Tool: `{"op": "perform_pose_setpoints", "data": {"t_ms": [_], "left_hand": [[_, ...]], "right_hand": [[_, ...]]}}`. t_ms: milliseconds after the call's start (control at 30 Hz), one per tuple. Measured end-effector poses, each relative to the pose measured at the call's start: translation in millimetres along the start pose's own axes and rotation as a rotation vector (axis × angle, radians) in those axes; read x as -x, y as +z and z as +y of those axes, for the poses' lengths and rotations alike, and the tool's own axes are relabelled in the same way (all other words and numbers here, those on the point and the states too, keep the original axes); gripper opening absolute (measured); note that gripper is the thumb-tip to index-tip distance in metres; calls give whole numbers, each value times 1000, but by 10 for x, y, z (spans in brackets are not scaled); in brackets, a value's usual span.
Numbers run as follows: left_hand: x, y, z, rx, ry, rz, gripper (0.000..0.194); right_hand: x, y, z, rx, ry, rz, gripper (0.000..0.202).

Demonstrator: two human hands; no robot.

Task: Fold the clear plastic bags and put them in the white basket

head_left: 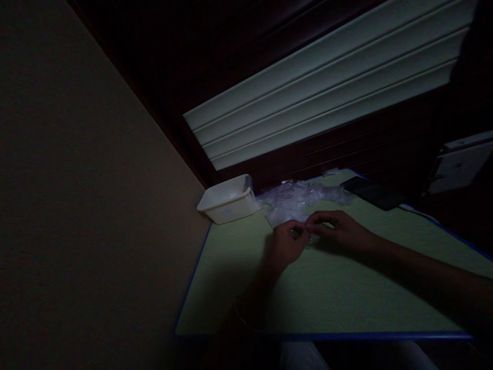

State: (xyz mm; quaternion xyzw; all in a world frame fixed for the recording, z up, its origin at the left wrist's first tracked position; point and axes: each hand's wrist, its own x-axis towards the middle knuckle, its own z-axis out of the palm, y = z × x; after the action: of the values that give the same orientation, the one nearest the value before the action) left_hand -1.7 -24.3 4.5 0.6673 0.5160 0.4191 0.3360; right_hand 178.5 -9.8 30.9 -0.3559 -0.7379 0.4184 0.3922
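My left hand point(289, 242) and my right hand point(336, 227) meet fingertip to fingertip over the green table top point(346, 288). Both pinch at the same spot; whatever lies between the fingertips is too small and dark to name. Just beyond the hands lies a loose heap of clear plastic bags point(292, 198). A bit of clear plastic also shows under the fingers. To the left of the heap stands a white plastic bin point(231, 204) with some clear material inside.
A dark flat device point(372, 192) lies at the back right, with a pale cable point(418, 211) beside it. A small clear packet point(332, 171) is at the back edge. A brown wall point(115, 205) borders the left, and a slatted panel point(327, 87) rises behind.
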Motion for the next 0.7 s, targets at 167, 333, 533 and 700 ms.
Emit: {"op": "perform_pose_setpoints", "data": {"t_ms": [167,333,533,700], "left_hand": [[25,-5,19,-44,12,-32,18],[45,-3,32,-41,34,-71,13],[38,2,44,1,32,-96,13],[20,-10,47,77,-3,-101,15]], "right_hand": [[20,5,-1,15,-15,-17,35],[24,0,13,-53,0,-22,32],[-2,22,89,-269,114,1,38],[-18,10,134,-301,123,61,39]]}}
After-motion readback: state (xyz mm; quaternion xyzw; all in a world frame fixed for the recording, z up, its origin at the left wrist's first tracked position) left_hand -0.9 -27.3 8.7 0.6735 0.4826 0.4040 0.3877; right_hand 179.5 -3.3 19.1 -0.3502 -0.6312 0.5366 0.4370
